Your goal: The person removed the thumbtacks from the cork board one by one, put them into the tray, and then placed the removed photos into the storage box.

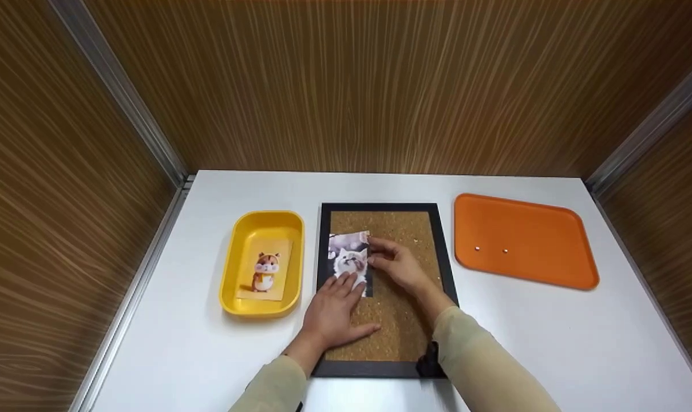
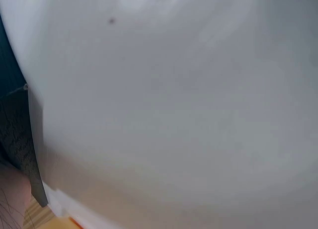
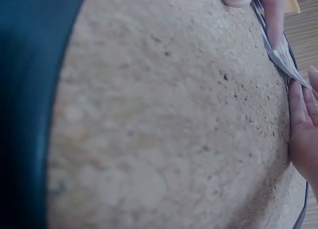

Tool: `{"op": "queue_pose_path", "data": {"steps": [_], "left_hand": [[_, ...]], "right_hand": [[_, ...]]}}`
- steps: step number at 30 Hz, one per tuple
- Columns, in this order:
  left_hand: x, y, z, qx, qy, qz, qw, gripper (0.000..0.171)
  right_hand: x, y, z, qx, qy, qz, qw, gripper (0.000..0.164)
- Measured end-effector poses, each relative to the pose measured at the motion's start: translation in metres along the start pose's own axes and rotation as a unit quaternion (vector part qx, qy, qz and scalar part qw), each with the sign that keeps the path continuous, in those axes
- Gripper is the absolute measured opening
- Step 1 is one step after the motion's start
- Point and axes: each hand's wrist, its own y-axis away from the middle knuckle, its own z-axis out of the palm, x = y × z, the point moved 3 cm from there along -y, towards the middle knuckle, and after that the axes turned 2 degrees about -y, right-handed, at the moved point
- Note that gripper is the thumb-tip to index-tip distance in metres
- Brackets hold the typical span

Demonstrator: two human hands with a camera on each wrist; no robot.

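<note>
A kitten picture card (image 1: pixel 350 260) lies on the left part of a black-framed cork board (image 1: pixel 403 309). My left hand (image 1: pixel 335 312) rests on the card's lower part, fingers extended and thumb out over the cork. At the card's upper right edge, my right hand (image 1: pixel 400 264) touches it with the fingertips; finger and thumb are apart. In the right wrist view, one finger (image 3: pixel 273 20) lies against the card (image 3: pixel 283 57), and the left hand (image 3: pixel 303 134) is beyond it. Whether a small item sits under the right fingertips is hidden.
Left of the board stands a yellow tray (image 1: pixel 226 286) holding a hamster picture card (image 1: pixel 265 272). An orange tray (image 1: pixel 540 240) at the right carries two small shiny pins (image 1: pixel 477 249). The white table (image 1: pixel 168 343) is enclosed by wood-grain panels (image 1: pixel 346 86).
</note>
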Motion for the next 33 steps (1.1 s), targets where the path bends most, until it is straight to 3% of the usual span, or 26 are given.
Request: {"op": "queue_pose_path", "data": {"steps": [13, 33], "left_hand": [[0.000, 0.001, -0.002, 0.006, 0.001, 0.007, 1.0000, 0.100], [0.002, 0.002, 0.000, 0.029, 0.002, 0.021, 0.9993, 0.097]], "right_hand": [[0.006, 0.005, 0.002, -0.028, -0.005, -0.002, 1.000, 0.056], [0.011, 0.006, -0.003, -0.005, -0.010, 0.021, 1.000, 0.064]]}}
